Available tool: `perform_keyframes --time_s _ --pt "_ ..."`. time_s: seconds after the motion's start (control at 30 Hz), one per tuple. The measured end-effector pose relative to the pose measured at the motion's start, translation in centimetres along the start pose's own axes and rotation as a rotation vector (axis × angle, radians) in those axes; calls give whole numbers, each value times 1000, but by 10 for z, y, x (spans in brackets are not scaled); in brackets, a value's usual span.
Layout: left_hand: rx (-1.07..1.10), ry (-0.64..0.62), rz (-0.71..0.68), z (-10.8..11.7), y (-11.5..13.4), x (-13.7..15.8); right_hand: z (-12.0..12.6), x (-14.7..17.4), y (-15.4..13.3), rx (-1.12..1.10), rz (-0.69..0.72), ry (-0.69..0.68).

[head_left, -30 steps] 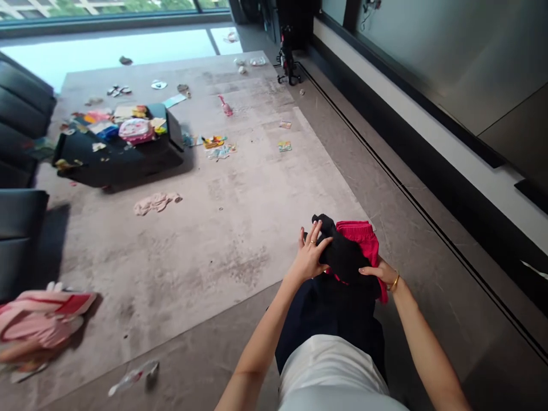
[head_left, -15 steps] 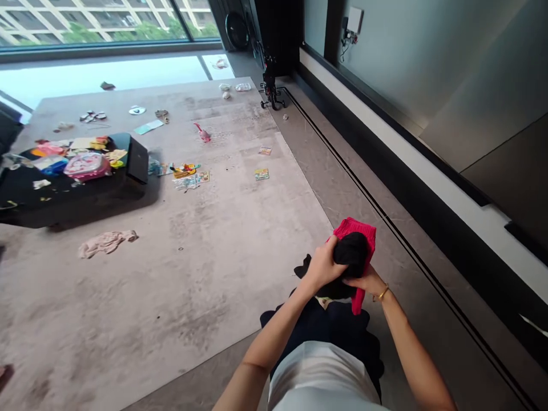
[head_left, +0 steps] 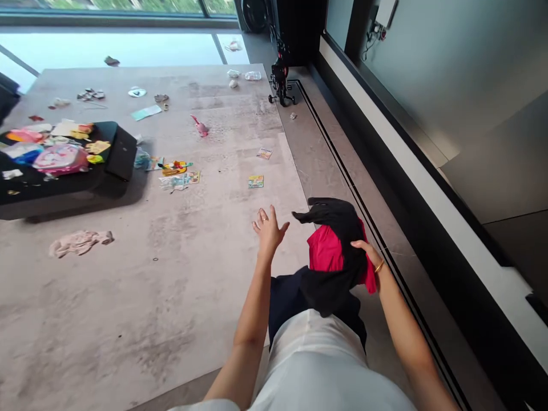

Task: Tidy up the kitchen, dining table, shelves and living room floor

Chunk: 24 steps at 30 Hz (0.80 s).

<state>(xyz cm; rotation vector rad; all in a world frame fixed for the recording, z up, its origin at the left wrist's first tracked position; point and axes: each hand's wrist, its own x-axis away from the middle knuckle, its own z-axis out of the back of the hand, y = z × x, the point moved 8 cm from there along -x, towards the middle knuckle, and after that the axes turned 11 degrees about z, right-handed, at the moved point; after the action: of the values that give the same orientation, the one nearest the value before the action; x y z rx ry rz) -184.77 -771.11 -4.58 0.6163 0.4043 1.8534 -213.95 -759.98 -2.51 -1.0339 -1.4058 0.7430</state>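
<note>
My right hand [head_left: 367,254] grips a bundle of clothes in front of my body, its thumb on top of the cloth and its fingers mostly hidden beneath. A black garment [head_left: 342,214] drapes over a red garment [head_left: 326,249], with black cloth hanging on both sides. What kind of garments they are, I cannot make out. To the left of the bundle my left hand [head_left: 269,228] is held up with fingers spread, touching nothing. A ring is on one of its fingers.
A pale pink cloth [head_left: 81,244] lies on the grey rug [head_left: 205,285]. Toys and bags cover a low black table [head_left: 117,151] at left. Two small picture cards, a pink toy [head_left: 200,126] and other items lie scattered ahead. A child's bike [head_left: 280,80] stands by the wall.
My left hand has let go of the clothes and moved left, opening. The black garment has unfolded over the red one, still in my right hand. The view has tilted downward.
</note>
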Motion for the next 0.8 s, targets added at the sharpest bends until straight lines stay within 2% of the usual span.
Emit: perform_keyframes --time_s 0.03,0.1,0.2,0.27,0.33,0.4,0.5,0.57,0.67,0.8 --pt "56 -49 38 -15 10 -23 13 -28 -10 -35 -36 45" --pt "201 -160 -1 -39 41 -61 36 -84 -34 -92 -50 119" --pt "392 -357 -167 -65 108 -99 70 -174 -78 -71 69 227" --pt "429 -443 -309 -80 158 -122 88 -238 -104 -37 128 270" --pt "357 -466 -456 -99 210 -153 100 -307 -130 -21 176 266" --pt "216 -434 -536 -122 256 -198 107 -381 -157 -11 204 229" --pt "54 -359 -502 -145 309 -290 108 -496 -204 42 209 167" --pt "13 -317 -434 -138 333 -358 101 -570 -243 164 235 122" --pt "7 -234 -354 -99 358 -452 72 -673 -304 546 308 -16" --pt "-45 -30 -281 -43 378 -579 0 -787 -356 1081 316 -410"
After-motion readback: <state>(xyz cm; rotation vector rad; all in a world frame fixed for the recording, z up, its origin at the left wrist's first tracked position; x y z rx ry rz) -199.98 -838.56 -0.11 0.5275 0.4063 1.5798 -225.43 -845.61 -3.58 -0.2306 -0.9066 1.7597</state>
